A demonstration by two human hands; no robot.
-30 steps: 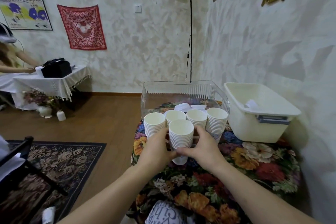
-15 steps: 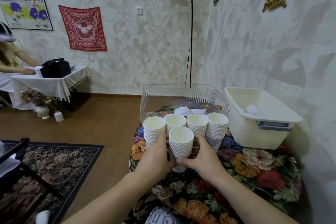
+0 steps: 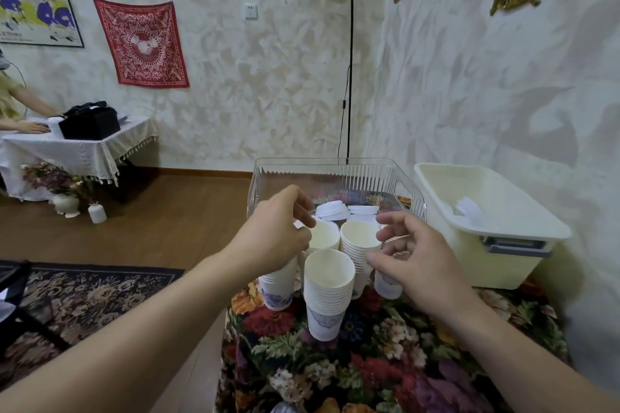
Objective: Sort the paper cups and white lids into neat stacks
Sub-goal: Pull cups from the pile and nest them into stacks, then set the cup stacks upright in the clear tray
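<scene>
Hands [image 3: 342, 245] hover over cup stacks [image 3: 329, 292]; lids [image 3: 330, 210] in clear bin [image 3: 339, 174].

— What stands on the bench [image 3: 385, 362]?
— Stacks of paper cups [image 3: 328, 292], nearest one upright, free of both my hands. White lids [image 3: 330, 210] lie in the clear bin [image 3: 335, 171] behind.
— Your hands?
— My left hand [image 3: 271, 238] hovers over the left stacks, fingers curled; whether it touches a rim, I cannot tell. My right hand [image 3: 416, 255] hangs loosely beside the right stacks.
</scene>
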